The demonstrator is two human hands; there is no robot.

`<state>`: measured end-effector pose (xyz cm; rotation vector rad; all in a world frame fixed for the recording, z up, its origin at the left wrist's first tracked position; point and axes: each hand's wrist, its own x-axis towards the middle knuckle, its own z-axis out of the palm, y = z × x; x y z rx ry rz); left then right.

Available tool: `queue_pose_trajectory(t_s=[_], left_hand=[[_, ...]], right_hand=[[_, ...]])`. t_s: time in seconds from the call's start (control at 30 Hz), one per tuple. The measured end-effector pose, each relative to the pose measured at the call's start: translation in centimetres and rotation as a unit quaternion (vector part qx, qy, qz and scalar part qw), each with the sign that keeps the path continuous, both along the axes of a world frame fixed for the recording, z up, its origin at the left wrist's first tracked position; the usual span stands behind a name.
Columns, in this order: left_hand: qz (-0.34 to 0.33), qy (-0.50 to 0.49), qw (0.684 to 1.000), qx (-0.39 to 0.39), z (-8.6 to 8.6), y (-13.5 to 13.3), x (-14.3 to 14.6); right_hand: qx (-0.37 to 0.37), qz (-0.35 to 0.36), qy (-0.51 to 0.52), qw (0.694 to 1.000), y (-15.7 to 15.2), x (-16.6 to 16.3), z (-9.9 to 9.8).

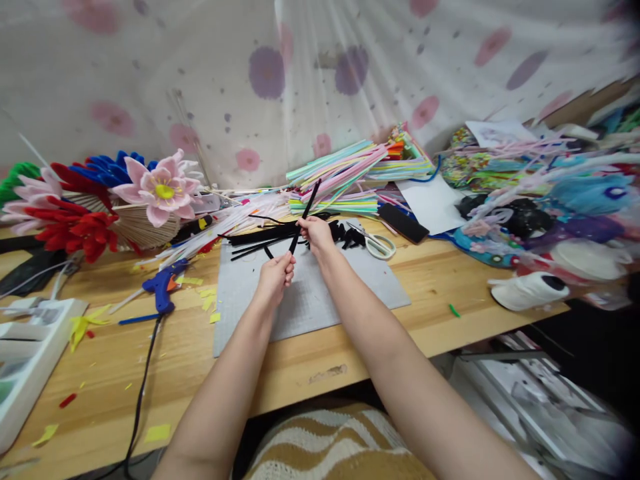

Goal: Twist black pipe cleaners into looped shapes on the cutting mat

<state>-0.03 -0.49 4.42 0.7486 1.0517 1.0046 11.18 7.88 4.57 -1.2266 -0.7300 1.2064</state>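
Both my hands hold one black pipe cleaner [306,208] that slants up and away over a grey cutting mat [320,293]. My left hand [276,275] pinches its lower end, fingers closed. My right hand [315,233] is closed round it higher up, near a pile of more black pipe cleaners [260,238] lying on the mat's far edge. White-handled scissors [376,244] rest just right of my right hand.
A blue glue gun [163,287] with a black cord lies left of the mat on the wooden table [450,287]. Pink, red and blue pipe-cleaner flowers [160,190] stand far left. Pastel stick bundles [345,170], a black phone [403,223], a white thread cone [530,291] and craft clutter fill the back and right.
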Motion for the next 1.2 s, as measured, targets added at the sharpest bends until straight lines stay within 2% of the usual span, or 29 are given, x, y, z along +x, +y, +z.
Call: queue_pose_trajectory(t_s=[0.07,0.2,0.27,0.33,0.4,0.5,0.57,0.73,0.93,1.2], left_hand=[[-0.007,0.041,0.999,0.007,-0.3,-0.4,-0.7],[-0.040,0.083,0.996,-0.007,-0.9,-1.1,-2.1],[-0.016,0.100,0.995,-0.004,-1.0,-0.9,-2.7],[0.048,0.125,0.991,0.012,-0.8,-0.5,-2.7],[0.076,0.123,0.989,0.025,-0.5,0.1,-2.3],[0.021,0.050,0.998,0.011,-0.2,0.6,-0.9],[0.004,0.012,1.000,-0.007,-0.2,0.6,0.1],[0.042,0.015,0.999,-0.026,-0.7,0.0,1.5],[0.062,0.019,0.997,-0.034,-0.7,0.0,1.2],[0.054,-0.006,0.998,-0.032,-1.4,-1.1,0.7]], right_hand=[[0.016,0.028,-0.024,0.999,-0.2,0.0,-0.1],[0.049,0.136,-0.053,0.988,-1.1,0.4,-0.3],[0.068,0.168,-0.062,0.981,-1.6,0.6,-0.2],[0.078,0.197,-0.069,0.975,-2.1,0.8,-0.1],[0.086,0.221,-0.064,0.969,-2.6,0.8,-0.2],[0.086,0.244,-0.030,0.966,-3.1,0.8,-0.8],[0.072,0.241,-0.006,0.968,-3.2,0.8,-1.3],[0.021,0.165,0.022,0.986,-3.2,0.6,-2.3],[-0.027,0.131,0.089,0.987,-2.9,-0.6,-2.4],[-0.034,0.098,0.091,0.990,-2.0,-0.2,-2.4]])
